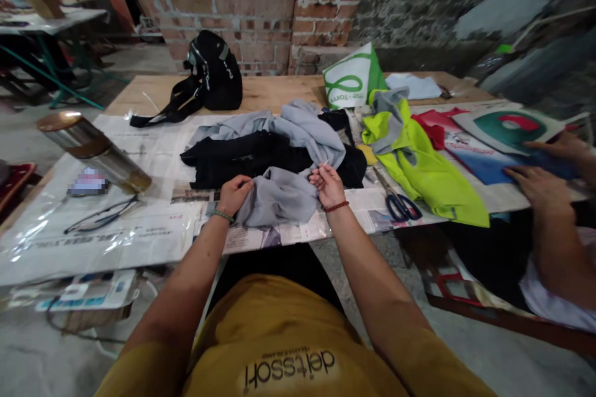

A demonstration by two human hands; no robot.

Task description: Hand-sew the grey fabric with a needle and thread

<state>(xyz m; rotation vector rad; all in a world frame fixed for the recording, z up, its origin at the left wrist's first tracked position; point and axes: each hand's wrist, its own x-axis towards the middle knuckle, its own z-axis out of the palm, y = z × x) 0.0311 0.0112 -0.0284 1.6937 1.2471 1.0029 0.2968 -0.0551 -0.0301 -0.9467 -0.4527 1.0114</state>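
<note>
A grey and black garment lies crumpled across the newspaper-covered table in front of me. My left hand pinches the near grey cloth at its left edge. At the right edge of that cloth my right hand is closed in a pinch. A thin pale sliver shows at its fingertips, too small to name for certain. Dark-handled scissors lie to the right of my right hand. Beyond them is a neon yellow and grey garment.
A steel flask and glasses are at the left. A black bag and a green-white bag stand behind. At the right, another person's hands touch a red-blue cloth and a green-white item.
</note>
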